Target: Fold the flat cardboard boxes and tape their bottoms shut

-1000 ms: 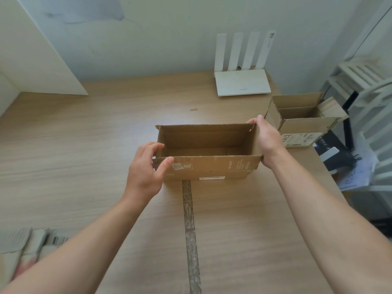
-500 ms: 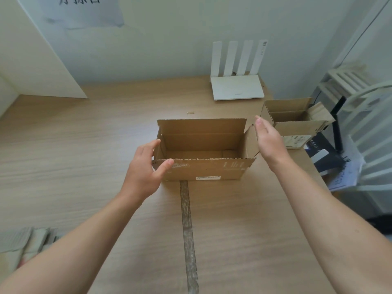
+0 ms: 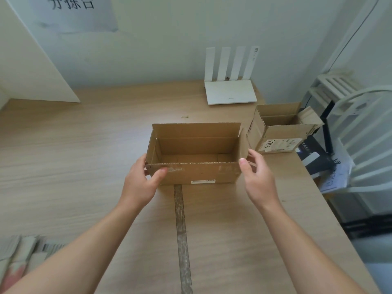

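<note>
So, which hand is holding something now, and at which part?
The left hand grips the cardboard box at its near left corner. The right hand, fingers relaxed, is beside its right end, holding nothing.

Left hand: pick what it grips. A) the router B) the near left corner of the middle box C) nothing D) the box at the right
B: the left hand has its thumb on the front wall of the middle box and its fingers round the left end.

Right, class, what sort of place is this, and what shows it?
Probably a small packing or sorting room: an open cardboard box on a wooden table, a flattened cardboard stack, a paper wall sign.
</note>
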Action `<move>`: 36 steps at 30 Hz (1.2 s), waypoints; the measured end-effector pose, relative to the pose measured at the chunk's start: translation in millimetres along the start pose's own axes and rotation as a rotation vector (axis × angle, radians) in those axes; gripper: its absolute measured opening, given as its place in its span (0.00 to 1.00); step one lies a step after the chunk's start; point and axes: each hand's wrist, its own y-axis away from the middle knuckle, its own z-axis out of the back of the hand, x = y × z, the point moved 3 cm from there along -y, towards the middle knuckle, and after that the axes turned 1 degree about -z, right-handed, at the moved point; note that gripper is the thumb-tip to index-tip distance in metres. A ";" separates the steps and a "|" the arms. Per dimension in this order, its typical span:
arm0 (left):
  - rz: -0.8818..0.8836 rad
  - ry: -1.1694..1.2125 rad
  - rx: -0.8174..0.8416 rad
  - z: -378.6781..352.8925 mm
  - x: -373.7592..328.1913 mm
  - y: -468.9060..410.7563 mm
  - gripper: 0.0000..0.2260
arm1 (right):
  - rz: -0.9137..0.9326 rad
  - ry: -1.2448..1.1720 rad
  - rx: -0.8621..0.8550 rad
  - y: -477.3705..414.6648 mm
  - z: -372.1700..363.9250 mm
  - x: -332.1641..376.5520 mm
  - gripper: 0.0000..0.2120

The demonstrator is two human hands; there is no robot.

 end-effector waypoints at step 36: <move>-0.235 -0.655 0.090 88.5 -62.6 66.3 0.20 | 0.260 0.587 0.056 62.0 8.8 105.2 0.15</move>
